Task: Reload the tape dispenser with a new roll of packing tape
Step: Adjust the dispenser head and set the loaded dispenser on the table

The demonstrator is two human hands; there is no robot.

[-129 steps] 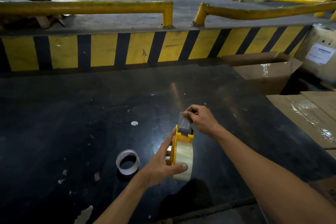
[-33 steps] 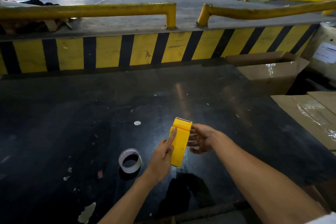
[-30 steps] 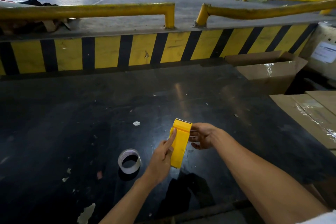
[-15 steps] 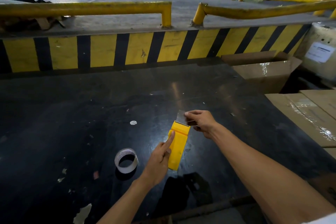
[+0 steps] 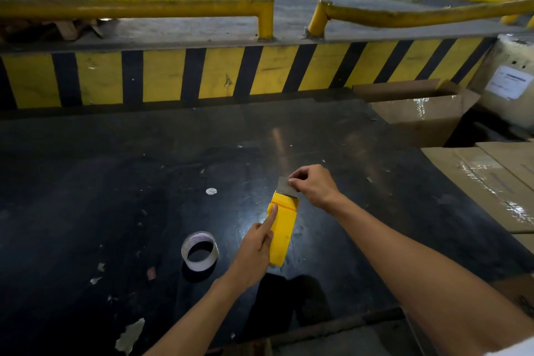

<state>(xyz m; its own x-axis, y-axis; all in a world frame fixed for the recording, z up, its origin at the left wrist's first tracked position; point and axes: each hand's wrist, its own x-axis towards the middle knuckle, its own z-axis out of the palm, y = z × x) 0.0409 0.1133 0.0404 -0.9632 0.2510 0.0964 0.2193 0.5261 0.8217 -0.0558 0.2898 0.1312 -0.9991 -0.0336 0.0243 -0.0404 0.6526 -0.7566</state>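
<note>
A yellow tape dispenser (image 5: 283, 228) stands on edge on the black table (image 5: 115, 182), its cutter end pointing away from me. My left hand (image 5: 257, 248) grips its left side, index finger stretched along the body. My right hand (image 5: 312, 183) pinches the free end of the clear tape (image 5: 284, 186) that sticks out past the cutter. The roll inside the dispenser is hidden by the yellow cover. A nearly spent tape roll (image 5: 199, 250) with a white core lies flat on the table, left of my left hand.
Scraps of paper and tape dot the table, with a torn piece (image 5: 130, 335) near the front edge. Cardboard boxes (image 5: 419, 113) stand at the right. A yellow-and-black striped dock wall (image 5: 231, 72) with yellow rails runs behind the table.
My right hand has come from beside the dispenser up to its cutter end and has drawn a short strip of tape out past it. My left hand keeps its hold.
</note>
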